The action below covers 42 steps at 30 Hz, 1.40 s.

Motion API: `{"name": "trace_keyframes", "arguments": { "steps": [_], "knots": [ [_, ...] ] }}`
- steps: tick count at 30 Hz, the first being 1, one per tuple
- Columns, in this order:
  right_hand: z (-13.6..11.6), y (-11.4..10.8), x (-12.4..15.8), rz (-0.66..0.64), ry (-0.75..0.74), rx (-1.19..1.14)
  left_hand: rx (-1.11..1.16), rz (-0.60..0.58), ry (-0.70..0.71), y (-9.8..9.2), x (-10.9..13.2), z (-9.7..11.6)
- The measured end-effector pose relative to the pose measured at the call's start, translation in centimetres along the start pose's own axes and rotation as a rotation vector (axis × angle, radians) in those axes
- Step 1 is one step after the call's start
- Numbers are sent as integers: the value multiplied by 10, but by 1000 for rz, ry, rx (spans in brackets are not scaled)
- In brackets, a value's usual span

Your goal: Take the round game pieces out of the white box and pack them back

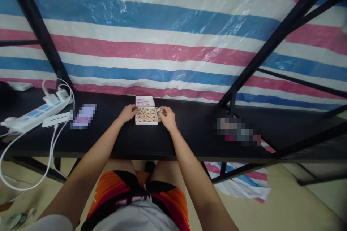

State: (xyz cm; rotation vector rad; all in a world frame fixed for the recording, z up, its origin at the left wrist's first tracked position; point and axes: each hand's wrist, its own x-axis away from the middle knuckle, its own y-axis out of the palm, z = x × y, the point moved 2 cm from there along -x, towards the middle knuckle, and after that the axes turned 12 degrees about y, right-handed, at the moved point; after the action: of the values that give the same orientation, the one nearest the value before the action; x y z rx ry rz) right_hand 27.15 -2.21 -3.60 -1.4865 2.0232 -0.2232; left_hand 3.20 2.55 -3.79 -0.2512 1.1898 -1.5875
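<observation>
White box (146,116) of round pieces sits between our hands: left hand (127,112) pinches its edge, right hand (166,117) grips a piece (158,109); we judge placing it comes next.

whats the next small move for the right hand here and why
Probably set the piece pinched in the right hand down into the small box. The left hand touches the box's left edge, the open lid lies behind it, and pieces fill most of the box.
</observation>
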Motion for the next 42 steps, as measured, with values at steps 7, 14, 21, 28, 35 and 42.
{"name": "trace_keyframes", "arguments": {
  "steps": [7,14,21,28,35,42],
  "knots": [
    [2,0,-1,12,12,-26,-10,-1,0,1,-1,-1],
    [4,0,-2,28,19,-38,-13,-4,-3,0,-1,-2],
    [2,-1,-1,26,26,-11,0,-8,-3,0,-1,-2],
    [5,-1,-2,33,20,-34,7,5,-4,-1,0,0],
    [5,-1,-2,35,-12,1,-3,-2,-2,0,-1,-2],
    [5,-3,-2,30,-4,16,9,0,-3,-1,0,1]
  ]
}}
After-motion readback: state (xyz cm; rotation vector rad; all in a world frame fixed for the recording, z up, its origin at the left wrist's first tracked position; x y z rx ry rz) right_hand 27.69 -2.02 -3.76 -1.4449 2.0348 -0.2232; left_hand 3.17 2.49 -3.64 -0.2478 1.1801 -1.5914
